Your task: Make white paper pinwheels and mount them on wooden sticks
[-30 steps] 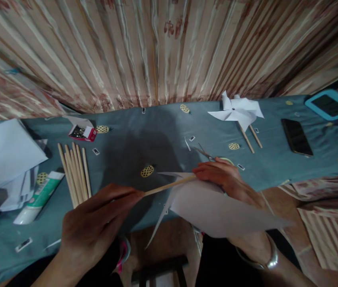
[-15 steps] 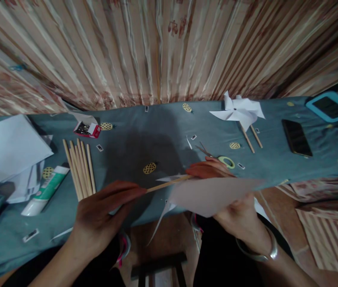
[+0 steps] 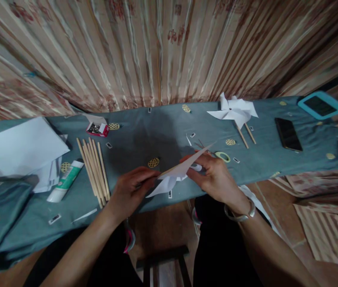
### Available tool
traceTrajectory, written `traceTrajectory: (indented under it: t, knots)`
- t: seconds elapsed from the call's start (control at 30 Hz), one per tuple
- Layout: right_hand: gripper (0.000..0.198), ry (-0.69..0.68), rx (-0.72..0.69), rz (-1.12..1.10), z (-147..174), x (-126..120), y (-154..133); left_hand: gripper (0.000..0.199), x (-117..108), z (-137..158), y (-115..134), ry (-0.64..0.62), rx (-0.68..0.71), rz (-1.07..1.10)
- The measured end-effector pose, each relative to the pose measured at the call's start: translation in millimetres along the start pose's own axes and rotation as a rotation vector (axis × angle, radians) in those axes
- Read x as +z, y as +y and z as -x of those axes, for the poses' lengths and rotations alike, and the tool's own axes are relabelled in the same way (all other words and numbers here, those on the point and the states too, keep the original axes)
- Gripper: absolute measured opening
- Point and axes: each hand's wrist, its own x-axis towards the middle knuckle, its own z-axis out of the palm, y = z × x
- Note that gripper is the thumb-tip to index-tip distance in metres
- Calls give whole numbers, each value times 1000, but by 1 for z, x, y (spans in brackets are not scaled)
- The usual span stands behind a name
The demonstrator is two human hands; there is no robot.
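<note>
The person sits at the bench [image 3: 133,139], which is draped in a grey-blue cloth, and bends over a paper pinwheel [image 3: 183,165] held up above its near edge, in between both hands. The left hand [image 3: 131,191] has its fingers pinched together on one end of a thin wooden stick [image 3: 165,172], which slants up and away into the folded white paper. Across from it, the right hand [image 3: 218,179] is closed around the paper itself, thumb and fingers curled in on the blades; from where I stand I can't make out whether those fingers also touch the stick, as the paper covers that part. A silver bangle [image 3: 251,209] circles the right wrist

Just past the right knuckles lies a pair of scissors [image 3: 227,159], partly hidden, and farther off a second pinwheel [image 3: 239,113] rests with two stick ends poking out below it. A dark phone [image 3: 288,134] and a blue-framed tablet [image 3: 321,105] lie out to the right. On the left I see a row of spare sticks [image 3: 94,171], a green-and-white tube [image 3: 69,179], an open red box [image 3: 97,127] and a pile of white paper [image 3: 25,145]
</note>
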Motion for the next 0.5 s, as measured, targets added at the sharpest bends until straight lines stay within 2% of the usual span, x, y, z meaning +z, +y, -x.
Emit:
traceTrajectory:
  t: [0.23,0.5]
  knots:
    - [11,-76,10,10,1,7,-16,23,7,-13,0,-65,70,116]
    - [15,-242,168,-39,-17,3,-28,18,13,-10,0,66,-81,263]
